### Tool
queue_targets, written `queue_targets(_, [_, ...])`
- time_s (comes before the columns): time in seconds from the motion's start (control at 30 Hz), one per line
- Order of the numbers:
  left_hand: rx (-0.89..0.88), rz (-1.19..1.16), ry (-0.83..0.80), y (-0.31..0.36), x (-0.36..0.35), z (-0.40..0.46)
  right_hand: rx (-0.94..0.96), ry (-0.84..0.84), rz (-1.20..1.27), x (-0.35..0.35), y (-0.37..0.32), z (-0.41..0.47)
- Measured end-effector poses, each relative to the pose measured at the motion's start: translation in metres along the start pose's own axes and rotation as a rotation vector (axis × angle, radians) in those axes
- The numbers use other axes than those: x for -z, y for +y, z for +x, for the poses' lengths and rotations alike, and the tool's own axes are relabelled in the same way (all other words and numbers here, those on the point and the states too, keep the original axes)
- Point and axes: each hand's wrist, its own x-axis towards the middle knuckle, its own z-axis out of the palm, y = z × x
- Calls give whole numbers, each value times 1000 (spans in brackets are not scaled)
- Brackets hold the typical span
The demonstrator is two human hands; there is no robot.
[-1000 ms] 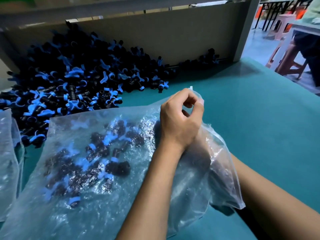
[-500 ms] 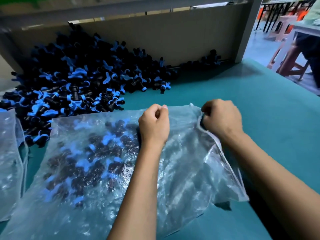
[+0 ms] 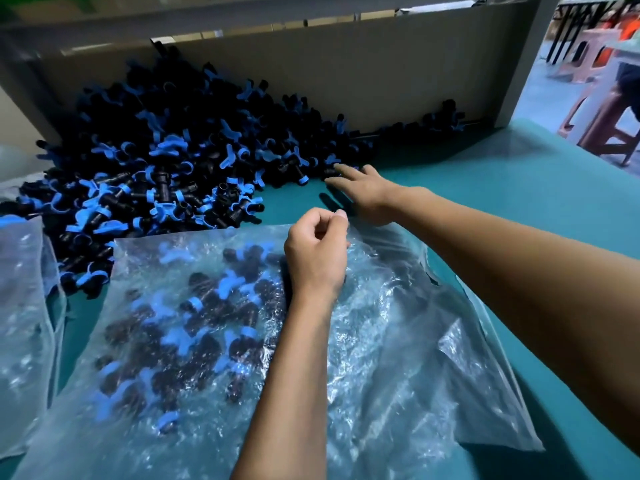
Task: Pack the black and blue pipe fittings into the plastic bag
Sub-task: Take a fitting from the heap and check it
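The left hand (image 3: 317,252) pinched the plastic bag's (image 3: 398,341) top edge; fittings inside blurred behind crinkled film. The right hand (image 3: 363,192), fingers straight, reached the pile of fittings (image 3: 166,161); its fingertips hid any contact.

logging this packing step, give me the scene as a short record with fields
surface: teal table top
bag: clear plastic bag lying flat, partly filled with fittings
loose stock: heap of black and blue plastic pipe fittings against a grey back panel
left hand: pinches the bag's far edge
right hand: fingers extended, reaching the heap's near edge, holding nothing
other: second clear bag at far left
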Motion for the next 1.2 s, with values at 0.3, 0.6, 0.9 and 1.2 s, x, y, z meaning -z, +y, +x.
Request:
queue_targets(0.3, [7, 21, 12, -1, -1, 0, -142, 412, 283, -18, -2, -13])
queue_targets(0.6, [317, -267, -68, 3, 4, 4, -91, 675, 1192, -22, -11, -108])
queue_targets(0.9, [376, -208, -212, 7, 2, -6, 137, 561, 1039, -31, -18, -163])
queue_targets(1.2, [287, -225, -181, 5, 1, -10, -77, 595, 1594, -50, -8, -158])
